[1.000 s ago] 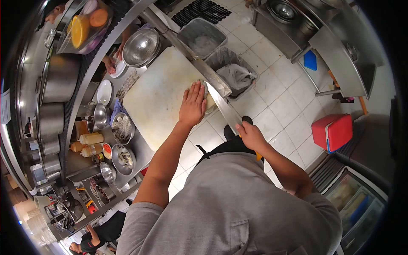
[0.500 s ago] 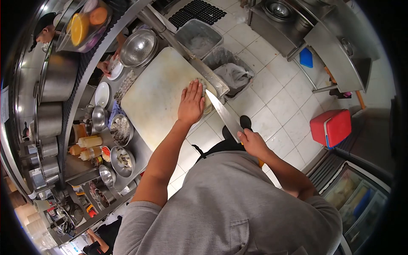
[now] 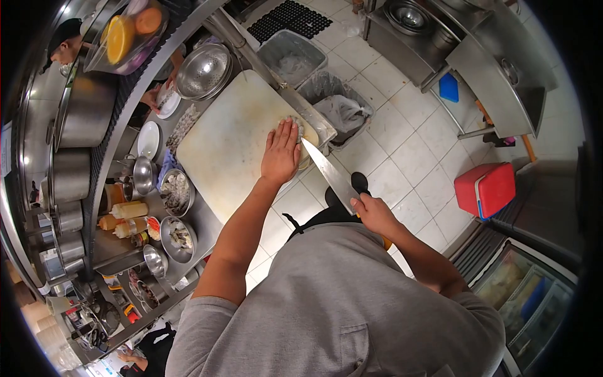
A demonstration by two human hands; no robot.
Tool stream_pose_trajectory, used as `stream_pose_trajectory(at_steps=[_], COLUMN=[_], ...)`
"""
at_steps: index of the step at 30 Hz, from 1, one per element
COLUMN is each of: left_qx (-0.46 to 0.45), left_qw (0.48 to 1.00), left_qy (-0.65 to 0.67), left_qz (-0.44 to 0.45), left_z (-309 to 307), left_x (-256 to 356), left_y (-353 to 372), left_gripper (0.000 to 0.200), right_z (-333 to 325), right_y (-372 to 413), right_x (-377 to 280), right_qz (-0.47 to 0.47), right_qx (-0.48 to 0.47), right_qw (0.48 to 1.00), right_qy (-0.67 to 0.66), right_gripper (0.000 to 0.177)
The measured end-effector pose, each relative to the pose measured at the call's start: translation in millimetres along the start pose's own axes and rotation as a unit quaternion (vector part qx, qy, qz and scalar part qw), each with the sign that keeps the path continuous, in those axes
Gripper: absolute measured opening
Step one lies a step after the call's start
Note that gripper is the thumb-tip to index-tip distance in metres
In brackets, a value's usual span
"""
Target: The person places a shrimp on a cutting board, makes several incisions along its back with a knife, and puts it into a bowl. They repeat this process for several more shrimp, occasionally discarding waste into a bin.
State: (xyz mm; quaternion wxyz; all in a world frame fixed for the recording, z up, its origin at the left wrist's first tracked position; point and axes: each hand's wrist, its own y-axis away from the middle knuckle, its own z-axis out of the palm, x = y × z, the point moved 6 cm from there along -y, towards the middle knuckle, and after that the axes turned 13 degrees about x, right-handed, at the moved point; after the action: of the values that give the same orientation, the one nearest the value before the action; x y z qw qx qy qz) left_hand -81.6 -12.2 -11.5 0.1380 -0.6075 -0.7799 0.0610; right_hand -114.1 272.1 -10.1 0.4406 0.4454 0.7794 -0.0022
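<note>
Head view: nearest the body, just off the near right corner of the large white plastic cutting board (image 3: 232, 138), the right hand (image 3: 372, 213) is clenched around the handle of a long, broad steel knife (image 3: 330, 173). The handle itself is almost wholly hidden in the fist. The blade runs level toward the board's right edge, its tip at the side of a pale, flattish piece of food (image 3: 306, 143) lying there.

The left hand (image 3: 281, 154) rests on top of that piece, fingers (image 3: 290, 129) stretched out straight and close together, palm pressing down rather than gripping. The food shows only past the fingertips and along the hand's right side.

The piece looks whole and only the tip has reached it, so the level slice seems barely begun, with nearly all the cut left.

Left of the board stand round steel bowls (image 3: 169, 188) of pale chopped food, and at its far left corner a steel colander (image 3: 202, 70).
</note>
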Motion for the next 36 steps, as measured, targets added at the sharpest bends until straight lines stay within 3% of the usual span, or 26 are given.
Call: stream_pose_trajectory(at_steps=[13,16,19,21,25,30,36], left_qx=[0.011,0.043,0.137,0.057,0.047,-0.053,-0.036], left_qw=[1.0,0.999,0.989,0.986,0.983,0.992,0.991], left_qy=[0.009,0.022,0.047,0.053,0.035,0.004,-0.124], left_qz=[0.006,0.01,-0.005,-0.146,-0.174,-0.117,-0.025], left_z=[-5,-11,-31,-24,-22,-17,-96], left_x=[3,7,17,13,11,-1,-14], left_y=[-1,-3,-6,-4,-18,-42,-69], left_gripper=[0.059,0.058,0.052,0.041,0.027,0.019,0.018], right_z=[-27,-34,-38,-40,-44,-43,-44], right_y=[-9,-11,-11,-11,-10,-14,-17], right_x=[-11,-16,-20,-21,-28,-25,-25], right_qz=[-0.008,0.001,0.018,0.026,0.025,-0.011,0.015], right_qx=[-0.026,-0.027,-0.03,-0.031,-0.046,-0.016,-0.053], right_qw=[0.998,0.996,0.993,0.992,0.989,0.99,0.99], right_qy=[0.048,0.082,0.109,0.123,0.135,0.137,0.127], right_gripper=[0.044,0.045,0.046,0.046,0.046,0.049,0.051])
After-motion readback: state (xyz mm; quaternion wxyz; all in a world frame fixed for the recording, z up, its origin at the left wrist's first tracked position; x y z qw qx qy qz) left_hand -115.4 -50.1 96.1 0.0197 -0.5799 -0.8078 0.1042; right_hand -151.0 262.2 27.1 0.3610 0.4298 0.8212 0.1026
